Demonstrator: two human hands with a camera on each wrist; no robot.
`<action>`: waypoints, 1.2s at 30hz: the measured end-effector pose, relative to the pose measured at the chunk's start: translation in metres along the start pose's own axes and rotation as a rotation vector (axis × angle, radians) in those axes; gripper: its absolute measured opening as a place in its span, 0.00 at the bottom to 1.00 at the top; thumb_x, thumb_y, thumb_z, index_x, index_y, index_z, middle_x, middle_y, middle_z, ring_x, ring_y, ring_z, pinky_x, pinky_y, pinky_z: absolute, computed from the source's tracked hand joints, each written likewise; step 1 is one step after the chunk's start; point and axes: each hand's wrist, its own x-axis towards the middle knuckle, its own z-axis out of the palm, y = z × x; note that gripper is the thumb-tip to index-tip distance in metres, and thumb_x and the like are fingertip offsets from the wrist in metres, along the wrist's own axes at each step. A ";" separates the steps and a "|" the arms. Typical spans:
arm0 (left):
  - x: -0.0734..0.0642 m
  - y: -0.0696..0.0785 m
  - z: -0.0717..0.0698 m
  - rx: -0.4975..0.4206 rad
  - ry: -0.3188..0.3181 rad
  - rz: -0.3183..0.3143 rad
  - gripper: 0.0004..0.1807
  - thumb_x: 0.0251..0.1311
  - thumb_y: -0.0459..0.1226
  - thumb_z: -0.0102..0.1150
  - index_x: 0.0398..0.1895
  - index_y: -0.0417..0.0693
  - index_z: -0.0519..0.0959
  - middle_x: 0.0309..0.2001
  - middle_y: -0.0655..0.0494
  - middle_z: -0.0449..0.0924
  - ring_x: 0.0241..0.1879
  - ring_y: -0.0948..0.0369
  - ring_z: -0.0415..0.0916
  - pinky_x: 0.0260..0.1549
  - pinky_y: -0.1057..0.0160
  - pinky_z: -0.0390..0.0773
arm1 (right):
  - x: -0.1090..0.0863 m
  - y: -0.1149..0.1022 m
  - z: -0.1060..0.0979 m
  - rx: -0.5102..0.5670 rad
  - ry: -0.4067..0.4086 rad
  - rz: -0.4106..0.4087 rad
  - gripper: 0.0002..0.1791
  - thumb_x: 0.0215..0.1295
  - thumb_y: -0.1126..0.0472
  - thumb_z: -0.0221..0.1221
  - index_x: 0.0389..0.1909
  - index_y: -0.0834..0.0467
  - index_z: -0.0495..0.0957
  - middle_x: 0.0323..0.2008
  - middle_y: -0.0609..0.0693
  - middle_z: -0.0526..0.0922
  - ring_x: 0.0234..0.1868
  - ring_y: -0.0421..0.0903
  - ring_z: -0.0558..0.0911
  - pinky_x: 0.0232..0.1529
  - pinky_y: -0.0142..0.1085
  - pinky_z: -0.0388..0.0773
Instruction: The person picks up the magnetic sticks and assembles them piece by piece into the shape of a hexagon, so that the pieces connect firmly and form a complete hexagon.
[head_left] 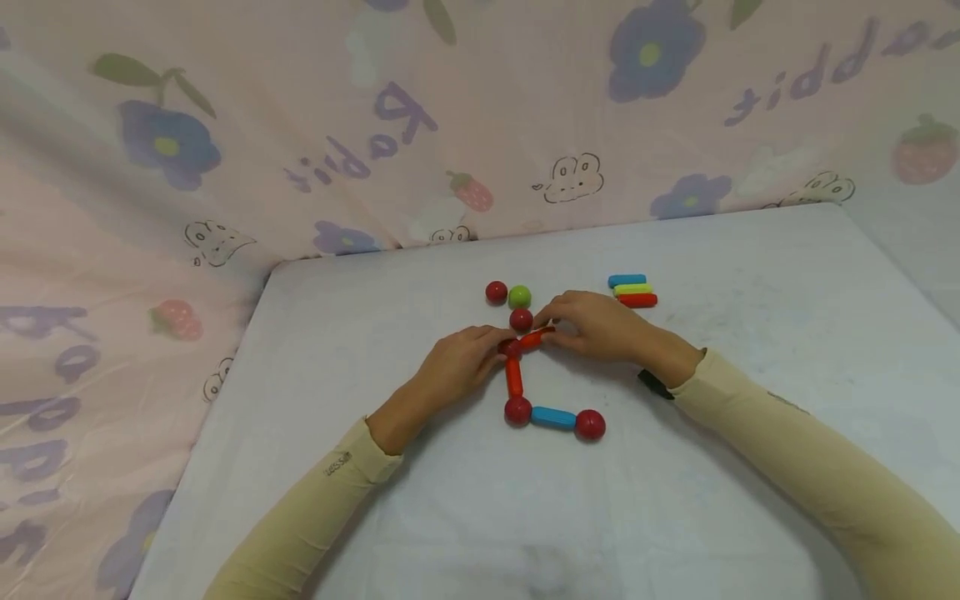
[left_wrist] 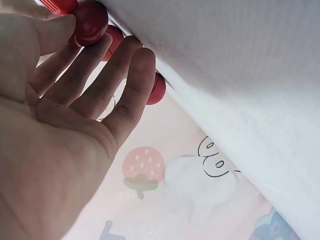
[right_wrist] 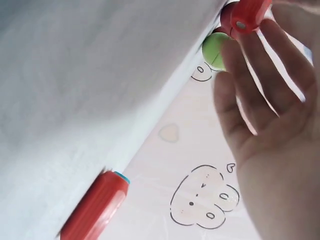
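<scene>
In the head view my left hand (head_left: 459,362) pinches a dark red ball (left_wrist: 91,22) between thumb and fingers at the top corner of a chain of toy rods and balls. My right hand (head_left: 600,325) pinches the outer end of a red rod (head_left: 532,340), whose other end meets that ball. Another red rod (head_left: 514,377) runs down from the held ball to a red corner ball (head_left: 517,410). From there a blue rod (head_left: 553,417) leads right to a red end ball (head_left: 590,425). My fingers partly hide the held ball.
Just beyond my hands lie a loose red ball (head_left: 521,319), a green ball (head_left: 520,297) and another red ball (head_left: 497,292). Blue (head_left: 627,281), yellow (head_left: 633,289) and red (head_left: 637,300) rods lie side by side behind my right hand. A patterned curtain (head_left: 495,108) borders the white table (head_left: 420,517).
</scene>
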 end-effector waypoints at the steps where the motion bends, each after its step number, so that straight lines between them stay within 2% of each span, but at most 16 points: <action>1: 0.001 0.001 0.000 0.006 -0.004 0.005 0.23 0.67 0.41 0.61 0.65 0.55 0.74 0.56 0.57 0.83 0.56 0.59 0.80 0.58 0.58 0.80 | -0.001 0.000 -0.001 0.006 0.010 0.010 0.17 0.65 0.52 0.65 0.54 0.47 0.82 0.50 0.45 0.86 0.56 0.47 0.81 0.59 0.48 0.79; 4: 0.001 0.003 0.000 0.024 -0.015 0.004 0.23 0.68 0.42 0.60 0.65 0.55 0.74 0.57 0.57 0.83 0.56 0.59 0.80 0.57 0.58 0.80 | 0.002 0.000 -0.002 0.018 0.048 0.029 0.17 0.66 0.51 0.64 0.55 0.47 0.81 0.53 0.46 0.83 0.59 0.49 0.79 0.60 0.49 0.79; 8: -0.002 0.004 -0.003 0.032 -0.015 -0.016 0.22 0.67 0.41 0.61 0.64 0.54 0.75 0.56 0.56 0.83 0.55 0.58 0.81 0.57 0.57 0.80 | 0.013 -0.002 0.001 0.032 0.077 0.012 0.17 0.66 0.52 0.64 0.55 0.46 0.80 0.55 0.46 0.82 0.60 0.48 0.78 0.61 0.47 0.79; 16: -0.003 0.005 -0.005 0.013 -0.001 0.010 0.22 0.67 0.40 0.61 0.64 0.53 0.75 0.56 0.55 0.83 0.56 0.57 0.81 0.57 0.56 0.80 | 0.032 -0.007 0.008 0.023 0.037 0.004 0.18 0.66 0.50 0.64 0.55 0.49 0.80 0.52 0.46 0.82 0.57 0.46 0.78 0.59 0.44 0.79; 26: -0.002 0.003 -0.005 0.024 -0.015 0.008 0.21 0.67 0.40 0.62 0.63 0.54 0.76 0.56 0.57 0.83 0.55 0.58 0.81 0.56 0.57 0.81 | 0.033 -0.010 0.006 -0.047 0.006 0.071 0.22 0.62 0.50 0.68 0.56 0.49 0.79 0.48 0.46 0.84 0.52 0.46 0.80 0.56 0.44 0.81; 36: -0.001 0.004 -0.004 0.010 -0.006 0.014 0.20 0.66 0.38 0.62 0.61 0.54 0.77 0.55 0.57 0.84 0.54 0.58 0.81 0.55 0.58 0.81 | 0.029 -0.007 0.002 -0.048 0.006 0.087 0.24 0.60 0.53 0.69 0.59 0.48 0.78 0.52 0.49 0.85 0.53 0.49 0.81 0.55 0.46 0.82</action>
